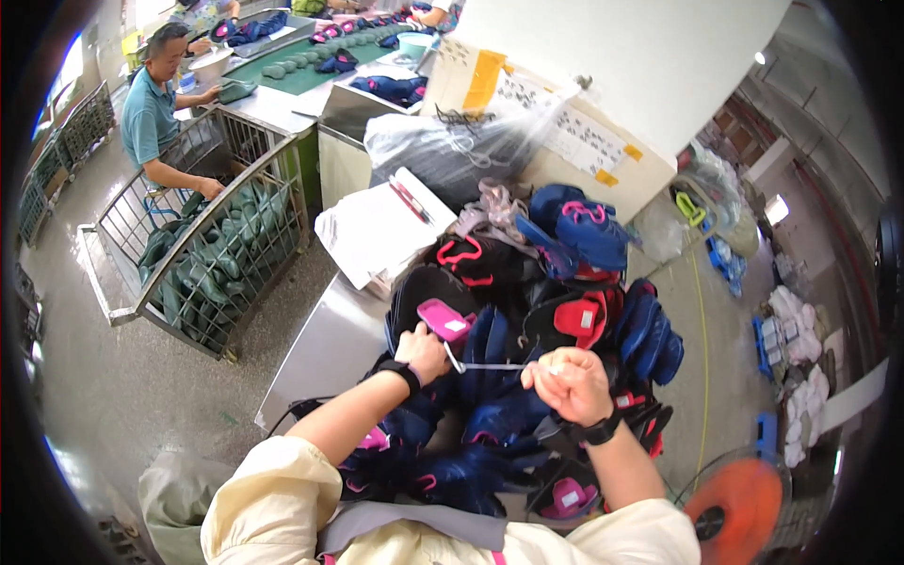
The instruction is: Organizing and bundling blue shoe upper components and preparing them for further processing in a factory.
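Note:
A thin white cord (pixel 494 366) is stretched between my two hands above a heap of shoe uppers. My left hand (pixel 422 352) is closed on one end of it, where the cord bends at a small knot or loop. The other end runs into the closed fist of my right hand (pixel 571 384). Just beyond my left fingers lies a magenta shoe tongue (pixel 444 320) with a white label. Dark blue shoe uppers (pixel 487 344) with pink trim lie under and around both hands. A red-lined black upper (pixel 579 318) sits beyond my right hand.
White papers with a red pen (pixel 377 231) and a clear plastic bag (pixel 461 141) lie beyond the heap. At left, a person (pixel 155 113) reaches into a wire cart (pixel 273 245) of green uppers. An orange fan (pixel 739 508) stands at lower right.

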{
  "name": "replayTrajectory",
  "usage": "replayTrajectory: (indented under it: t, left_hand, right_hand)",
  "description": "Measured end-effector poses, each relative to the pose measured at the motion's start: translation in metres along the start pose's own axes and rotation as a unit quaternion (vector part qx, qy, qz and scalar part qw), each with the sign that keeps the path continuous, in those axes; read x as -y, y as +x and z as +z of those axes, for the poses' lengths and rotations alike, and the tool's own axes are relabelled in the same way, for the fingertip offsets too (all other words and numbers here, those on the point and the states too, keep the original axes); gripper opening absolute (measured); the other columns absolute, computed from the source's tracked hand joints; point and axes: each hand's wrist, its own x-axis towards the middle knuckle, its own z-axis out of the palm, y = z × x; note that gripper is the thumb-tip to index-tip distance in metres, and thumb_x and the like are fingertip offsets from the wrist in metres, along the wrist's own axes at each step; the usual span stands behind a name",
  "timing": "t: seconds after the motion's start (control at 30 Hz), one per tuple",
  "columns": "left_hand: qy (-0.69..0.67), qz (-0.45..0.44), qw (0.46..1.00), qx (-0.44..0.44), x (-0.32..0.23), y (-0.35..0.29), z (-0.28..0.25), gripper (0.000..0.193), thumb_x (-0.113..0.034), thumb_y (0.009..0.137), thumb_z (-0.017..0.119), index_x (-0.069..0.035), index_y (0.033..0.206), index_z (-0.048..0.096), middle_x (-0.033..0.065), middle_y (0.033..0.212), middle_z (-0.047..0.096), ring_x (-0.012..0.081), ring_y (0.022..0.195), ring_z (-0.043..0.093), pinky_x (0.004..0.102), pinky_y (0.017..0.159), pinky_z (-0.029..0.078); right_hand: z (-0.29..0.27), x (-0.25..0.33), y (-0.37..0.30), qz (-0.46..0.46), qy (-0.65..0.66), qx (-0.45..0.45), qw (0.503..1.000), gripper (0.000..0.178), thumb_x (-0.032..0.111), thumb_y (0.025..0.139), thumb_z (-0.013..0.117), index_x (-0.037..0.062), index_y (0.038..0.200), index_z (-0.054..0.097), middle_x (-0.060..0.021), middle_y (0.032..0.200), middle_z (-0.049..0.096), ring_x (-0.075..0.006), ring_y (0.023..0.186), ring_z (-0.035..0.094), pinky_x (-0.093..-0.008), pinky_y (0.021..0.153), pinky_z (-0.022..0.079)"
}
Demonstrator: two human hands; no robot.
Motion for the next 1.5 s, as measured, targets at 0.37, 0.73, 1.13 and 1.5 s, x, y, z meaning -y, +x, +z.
replayTrajectory:
  t: [0.37, 0.73, 1.13, 1.5]
  left_hand:
    - [-0.029, -0.028, 0.995, -0.090, -0.009, 0.021, 0.003, 0.024, -0.024, 0.082, 0.047, -0.009, 0.069, 0.061, 0.0088, 0.066, 0.061, 0.0253, 0.069, 0.062, 0.0369, 0.062, 0.048]
    - [0.020, 0.089, 0.994, -0.057, 0.021, 0.025, 0.012, 0.020, -0.018, 0.086, 0.042, -0.007, 0.080, 0.057, 0.0096, 0.071, 0.060, 0.0258, 0.070, 0.061, 0.0371, 0.060, 0.048]
    - [-0.151, 0.008, 0.957, -0.246, 0.035, 0.041, -0.013, 0.041, -0.029, 0.091, 0.039, -0.006, 0.062, 0.057, 0.0085, 0.062, 0.060, 0.0268, 0.063, 0.060, 0.0374, 0.059, 0.045]
    - [-0.478, 0.018, 0.878, -0.003, 0.061, 0.026, -0.059, 0.046, -0.036, 0.095, 0.026, -0.004, 0.112, 0.055, 0.0079, 0.095, 0.060, 0.0155, 0.076, 0.056, 0.0294, 0.071, 0.046]
  right_hand:
    - [-0.049, -0.064, 0.021, -0.047, -0.153, -0.199, 0.967, 0.030, 0.025, 0.083, 0.056, 0.0021, 0.102, 0.055, -0.0121, 0.099, 0.058, -0.0240, 0.094, 0.056, -0.0369, 0.086, 0.041]
    - [-0.074, -0.138, 0.062, 0.016, -0.829, -0.044, 0.557, 0.018, 0.026, 0.071, 0.061, 0.0110, 0.066, 0.068, -0.0091, 0.064, 0.062, -0.0268, 0.074, 0.058, -0.0371, 0.061, 0.049]
    - [-0.148, -0.078, 0.011, 0.122, -0.785, -0.203, 0.573, 0.031, 0.033, 0.083, 0.048, 0.0095, 0.071, 0.065, -0.0143, 0.075, 0.063, -0.0324, 0.076, 0.060, -0.0444, 0.067, 0.046]
    - [-0.060, -0.075, 0.070, -0.169, -0.665, -0.349, 0.638, 0.050, 0.008, 0.063, 0.058, 0.0039, 0.110, 0.042, -0.0212, 0.095, 0.047, -0.0378, 0.092, 0.047, -0.0450, 0.078, 0.040]
